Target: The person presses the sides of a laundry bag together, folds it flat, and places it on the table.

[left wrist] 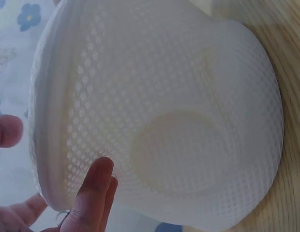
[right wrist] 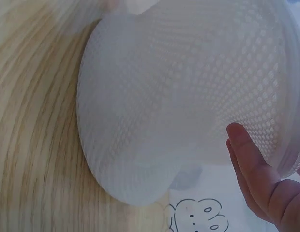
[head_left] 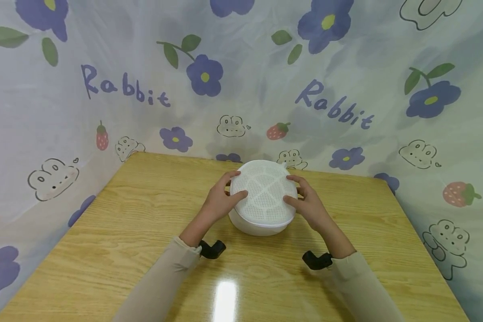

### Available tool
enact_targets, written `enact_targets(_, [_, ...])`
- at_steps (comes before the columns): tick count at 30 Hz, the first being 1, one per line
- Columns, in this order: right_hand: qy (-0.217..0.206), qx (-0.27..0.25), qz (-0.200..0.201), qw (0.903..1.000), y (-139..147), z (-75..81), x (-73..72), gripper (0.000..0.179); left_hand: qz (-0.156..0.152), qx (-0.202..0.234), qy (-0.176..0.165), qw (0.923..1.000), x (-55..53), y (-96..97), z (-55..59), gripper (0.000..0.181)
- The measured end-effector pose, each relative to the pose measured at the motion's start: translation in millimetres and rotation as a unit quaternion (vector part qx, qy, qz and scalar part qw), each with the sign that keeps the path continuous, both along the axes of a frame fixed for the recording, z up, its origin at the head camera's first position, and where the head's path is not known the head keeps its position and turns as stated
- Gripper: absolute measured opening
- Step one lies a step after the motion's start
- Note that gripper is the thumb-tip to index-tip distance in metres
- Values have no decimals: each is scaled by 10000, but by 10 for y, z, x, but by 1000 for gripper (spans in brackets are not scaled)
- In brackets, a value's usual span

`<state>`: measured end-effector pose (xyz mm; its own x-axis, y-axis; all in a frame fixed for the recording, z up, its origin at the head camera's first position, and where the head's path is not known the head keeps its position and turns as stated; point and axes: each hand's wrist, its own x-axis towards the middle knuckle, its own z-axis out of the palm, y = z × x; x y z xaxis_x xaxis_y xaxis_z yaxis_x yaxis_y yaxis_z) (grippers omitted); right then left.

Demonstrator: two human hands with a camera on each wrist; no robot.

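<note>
A round white mesh laundry bag stands on the wooden table, its flat top with crossing bands tilted toward me. My left hand grips its left side, thumb over the top edge and fingers around the rim. On the opposite side my right hand holds it the same way. In the left wrist view, fingers press against the netted side wall, just below the rim. The right wrist view has fingers on the mesh too, close to the zipped rim. A paler round shape shows through the side wall in the left wrist view.
The wooden table reaches back to a cloth backdrop printed with rabbits, flowers and strawberries. Black wrist mounts stick out from both cuffs. A bright light reflection lies on the near tabletop.
</note>
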<state>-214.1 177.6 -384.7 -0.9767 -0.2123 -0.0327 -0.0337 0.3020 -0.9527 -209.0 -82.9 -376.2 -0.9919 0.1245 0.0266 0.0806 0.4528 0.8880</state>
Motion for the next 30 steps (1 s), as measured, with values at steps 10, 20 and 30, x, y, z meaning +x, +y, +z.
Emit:
enact_targets(10, [-268, -451, 15, 9986, -12, -31, -25, 61, -129, 433, -135, 9989, -24, 40, -58, 69])
enact_targets(20, [-608, -946, 80, 9936, -10, -44, -33, 61, -152, 1421, -734, 9870, -78, 51, -126, 67])
enact_targets(30, [-840, -1235, 141, 9887, -39, -42, -52, 60, -185, 1961, -1007, 9752, -96, 89, -165, 64])
